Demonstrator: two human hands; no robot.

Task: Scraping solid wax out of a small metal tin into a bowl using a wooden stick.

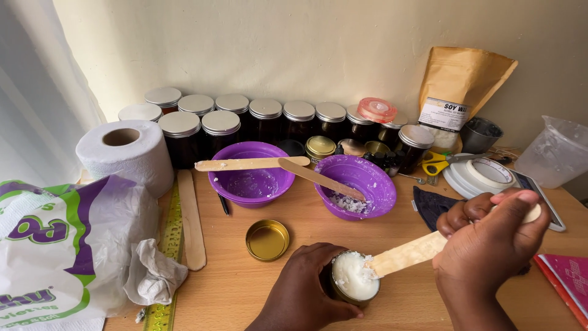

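Leftmost, a white, green and purple plastic bag [55, 245] was cut off. Centrally, the left hand [303, 291] gripped a small gold tin of white wax [354, 279], hiding its side. The right hand [490, 242] clasped a wooden stick [407, 252] touching the wax. Behind stood a brown pouch with a white label [459, 92].

- We see bare table [245, 288] left of our left hand [306, 291], bounded by the loose gold lid [267, 240] and the crumpled tissue [156, 273].
- Two purple bowls [251, 178] [361, 178], each carrying a wooden stick, block the way straight ahead to the row of dark jars [269, 122].
- On the right, our right hand [490, 245] sits between the dark cloth [432, 205], the scale [539, 196] and the pink book [566, 279].
- The plastic bag [55, 251] and tissue roll [125, 153] close the left edge.
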